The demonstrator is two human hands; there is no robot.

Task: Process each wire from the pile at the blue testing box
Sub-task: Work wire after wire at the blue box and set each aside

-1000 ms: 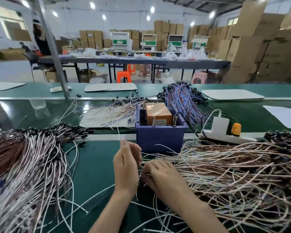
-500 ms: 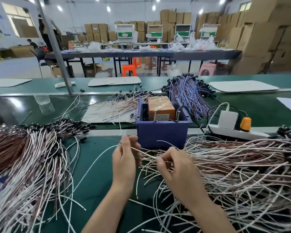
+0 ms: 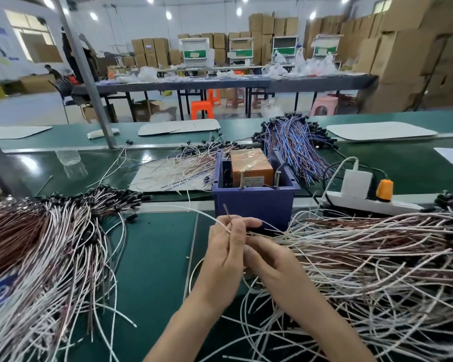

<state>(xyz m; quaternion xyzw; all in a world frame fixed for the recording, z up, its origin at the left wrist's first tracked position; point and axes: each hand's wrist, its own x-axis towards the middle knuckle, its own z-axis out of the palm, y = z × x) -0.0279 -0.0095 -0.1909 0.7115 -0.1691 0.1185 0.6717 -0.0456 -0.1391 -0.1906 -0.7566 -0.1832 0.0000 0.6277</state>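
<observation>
We see the left hand (image 3: pixel 224 257) and the right hand (image 3: pixel 272 259) bare, both forearms (image 3: pixel 194 317) uncovered down to the lower edge, and slim fingers (image 3: pixel 239 232).

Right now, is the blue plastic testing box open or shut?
Open: the blue plastic testing box has no lid; its orange rectangular block shows.

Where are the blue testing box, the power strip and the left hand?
blue testing box (image 3: pixel 254 205): head view, on its front wall.
power strip (image 3: pixel 351 203): head view, on its white body.
left hand (image 3: pixel 224 254): head view, on the back of the hand.
</observation>
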